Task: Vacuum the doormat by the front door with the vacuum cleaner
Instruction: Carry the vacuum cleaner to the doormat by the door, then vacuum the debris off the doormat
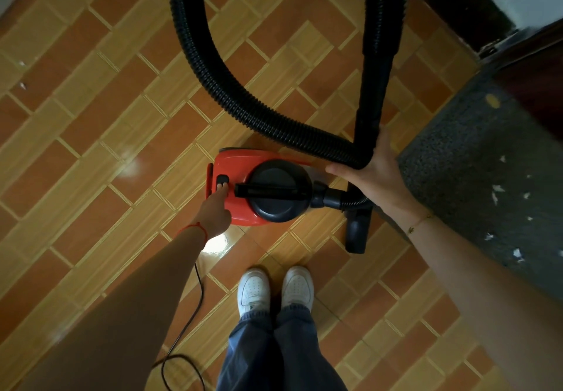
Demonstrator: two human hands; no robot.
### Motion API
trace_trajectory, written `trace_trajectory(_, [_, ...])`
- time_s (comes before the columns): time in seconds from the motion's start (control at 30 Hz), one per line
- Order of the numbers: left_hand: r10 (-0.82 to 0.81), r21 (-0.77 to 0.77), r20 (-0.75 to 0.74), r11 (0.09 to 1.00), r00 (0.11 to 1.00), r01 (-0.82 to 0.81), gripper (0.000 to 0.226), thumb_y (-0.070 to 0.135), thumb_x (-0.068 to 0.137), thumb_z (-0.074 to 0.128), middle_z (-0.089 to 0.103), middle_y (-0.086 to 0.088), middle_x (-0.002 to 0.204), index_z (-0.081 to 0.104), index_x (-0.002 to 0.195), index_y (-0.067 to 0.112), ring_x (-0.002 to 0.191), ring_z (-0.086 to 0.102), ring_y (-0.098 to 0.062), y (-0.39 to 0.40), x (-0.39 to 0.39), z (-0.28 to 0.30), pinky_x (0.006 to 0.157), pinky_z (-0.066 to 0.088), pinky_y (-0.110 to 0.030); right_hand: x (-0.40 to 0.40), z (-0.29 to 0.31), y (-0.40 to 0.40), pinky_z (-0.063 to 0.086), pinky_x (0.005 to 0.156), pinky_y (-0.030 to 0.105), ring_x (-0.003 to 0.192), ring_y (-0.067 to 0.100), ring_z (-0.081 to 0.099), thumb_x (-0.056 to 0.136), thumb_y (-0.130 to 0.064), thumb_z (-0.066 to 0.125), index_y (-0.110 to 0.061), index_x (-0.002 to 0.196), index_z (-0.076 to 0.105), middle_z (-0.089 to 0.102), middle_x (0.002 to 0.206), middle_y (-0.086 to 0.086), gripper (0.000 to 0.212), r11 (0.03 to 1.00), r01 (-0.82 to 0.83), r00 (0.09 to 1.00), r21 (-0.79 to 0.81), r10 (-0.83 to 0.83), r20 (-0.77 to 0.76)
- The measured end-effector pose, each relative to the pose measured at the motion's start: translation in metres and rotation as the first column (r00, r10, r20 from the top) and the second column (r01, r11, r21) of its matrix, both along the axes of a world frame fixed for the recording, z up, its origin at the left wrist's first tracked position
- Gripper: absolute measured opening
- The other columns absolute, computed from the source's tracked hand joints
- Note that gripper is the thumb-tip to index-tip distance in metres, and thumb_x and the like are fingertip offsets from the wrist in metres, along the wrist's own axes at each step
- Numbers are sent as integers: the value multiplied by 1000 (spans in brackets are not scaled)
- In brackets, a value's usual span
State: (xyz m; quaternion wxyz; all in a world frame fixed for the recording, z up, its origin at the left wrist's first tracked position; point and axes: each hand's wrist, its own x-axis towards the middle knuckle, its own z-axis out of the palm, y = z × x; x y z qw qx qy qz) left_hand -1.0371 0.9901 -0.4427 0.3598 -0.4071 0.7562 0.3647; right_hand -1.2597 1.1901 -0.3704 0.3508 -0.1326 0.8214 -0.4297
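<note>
On the tiled floor (91,122), directly ahead of the person's shoes, stood the vacuum cleaner (262,191), a compact red canister with a black domed top and carry handle. It appeared light and rigid, best lifted by that handle; the ribbed hose (213,80) would flex freely. The left hand (217,211) pressed extended fingers on the rear switch (222,181). The right hand (370,174) cupped the hose bend, fingers loosely curled. The grey doormat (475,177), littered with white scraps, lay just right.
</note>
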Motion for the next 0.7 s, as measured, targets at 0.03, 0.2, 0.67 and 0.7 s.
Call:
trace_trajectory(0.03, [15, 2, 3, 1000, 1000, -15, 70, -5, 94, 38, 28, -22, 154, 13, 155, 16, 132, 41, -38, -2, 0, 4, 99, 41, -35, -1, 4, 2, 41, 81, 5, 109, -5, 48, 64, -32, 87, -21, 130, 32, 47, 124, -1, 87, 1000, -4, 999, 2, 4, 39])
trace_trajectory(0.2, [85, 2, -114, 996, 990, -85, 45, 0, 98, 32, 55, -10, 105, 40, 139, 16, 83, 52, -27, -6, -10, 37, 51, 33, -19, -9, 32, 0, 40, 75, 16, 99, -4, 50, 73, -51, 70, -24, 128, 37, 49, 110, -10, 70, 998, 19, 982, 62, -30, 186])
trace_trajectory(0.67, [914, 614, -215, 400, 343, -680, 30, 12, 105, 33, 61, -19, 112, 52, 123, -3, 74, 70, -12, -22, -106, 180, 71, 55, -25, -33, 97, -43, 47, 87, 30, 93, 8, 58, 90, -33, 67, -27, 115, 50, 58, 104, -4, 30, 971, 236, 968, 29, -238, 83])
trace_trajectory(0.7, [945, 651, -169, 320, 280, -688, 39, 25, 105, 33, 63, -21, 116, 53, 126, -1, 88, 70, -20, -24, -110, 189, 76, 55, -29, -36, 104, -46, 47, 87, 30, 92, 8, 58, 91, -32, 66, -26, 116, 51, 58, 102, -6, 30, 965, 260, 962, 28, -262, 71])
